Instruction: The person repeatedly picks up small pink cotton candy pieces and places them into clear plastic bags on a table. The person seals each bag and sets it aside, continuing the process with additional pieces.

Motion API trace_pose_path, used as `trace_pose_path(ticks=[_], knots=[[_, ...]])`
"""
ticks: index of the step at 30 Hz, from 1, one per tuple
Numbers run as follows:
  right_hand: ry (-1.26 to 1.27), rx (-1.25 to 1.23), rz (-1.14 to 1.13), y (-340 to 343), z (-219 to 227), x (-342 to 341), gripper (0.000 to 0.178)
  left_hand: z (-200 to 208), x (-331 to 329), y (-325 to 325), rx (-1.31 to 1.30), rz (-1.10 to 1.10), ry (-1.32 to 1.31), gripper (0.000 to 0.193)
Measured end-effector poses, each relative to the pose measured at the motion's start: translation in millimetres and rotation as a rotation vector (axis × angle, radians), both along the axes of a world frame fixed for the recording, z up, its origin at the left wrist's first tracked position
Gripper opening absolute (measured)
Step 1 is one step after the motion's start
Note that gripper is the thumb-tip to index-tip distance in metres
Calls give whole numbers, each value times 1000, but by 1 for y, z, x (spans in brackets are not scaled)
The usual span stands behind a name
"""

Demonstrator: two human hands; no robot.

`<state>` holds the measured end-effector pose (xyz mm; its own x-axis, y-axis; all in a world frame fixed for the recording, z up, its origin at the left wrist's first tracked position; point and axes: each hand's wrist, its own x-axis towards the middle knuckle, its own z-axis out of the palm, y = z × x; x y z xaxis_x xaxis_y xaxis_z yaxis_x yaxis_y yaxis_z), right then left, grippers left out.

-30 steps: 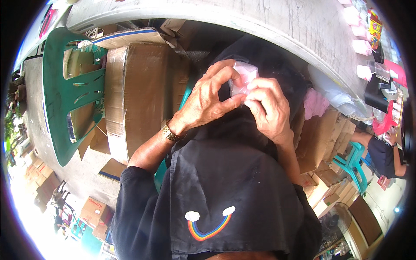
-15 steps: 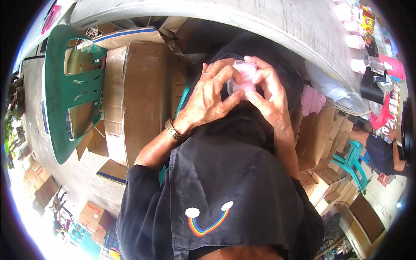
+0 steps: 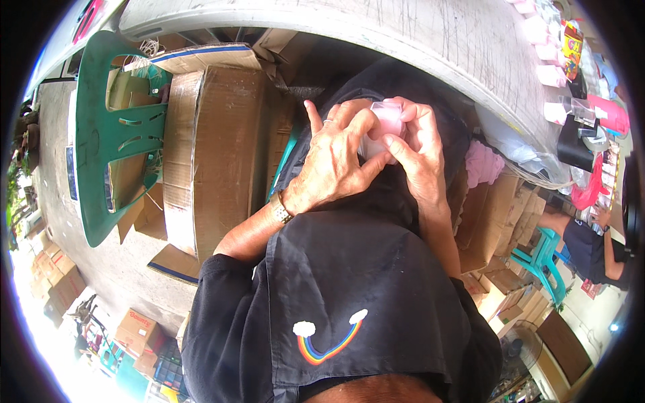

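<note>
A small pink, rounded-square item [image 3: 390, 119] with a clear film or plastic cover is held above my lap. My left hand [image 3: 334, 156] pinches it from the left with thumb and forefinger, its little finger sticking out. On the other side, my right hand [image 3: 423, 151] grips it with the thumb in front and the fingers curled at its edge. Below it something whitish shows between the hands; I cannot tell whether it is part of the same item. The black apron [image 3: 356, 275] I wear has a rainbow patch.
A long pale table [image 3: 416, 37] runs across the far side, with several pink-white wrapped items [image 3: 551, 75] along its right end. An open cardboard box [image 3: 225, 148] and a green plastic chair [image 3: 94, 134] stand left. Pink cloth [image 3: 482, 164] lies right; another person [image 3: 591, 245] sits beyond.
Both hands have moved slightly down and right with the pink item, which is tilted differently. My left little finger now sticks up, and the fingers sit closer around it.
</note>
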<state>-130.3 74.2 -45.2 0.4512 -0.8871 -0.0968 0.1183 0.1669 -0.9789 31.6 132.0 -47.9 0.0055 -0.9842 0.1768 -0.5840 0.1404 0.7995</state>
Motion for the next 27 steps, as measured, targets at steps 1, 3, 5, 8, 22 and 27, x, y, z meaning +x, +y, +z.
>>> trace_pose_path(ticks=[1,3,5,8,22,27], knots=[[-4,27,4,-1,3,-1,34,1,0,0,15,12,28,40],[1,32,37,-4,7,-2,32,4,0,0,37,27,48,40],[21,-11,86,-12,11,-7,31,7,-2,1,42,31,39,41],[74,19,87,-24,14,-11,31,8,-4,1,61,14,51,43],[354,134,352,-63,33,-14,34,7,-4,-1,81,-43,78,67],[200,193,338,-63,32,-18,29,6,1,-1,89,-55,99,68]])
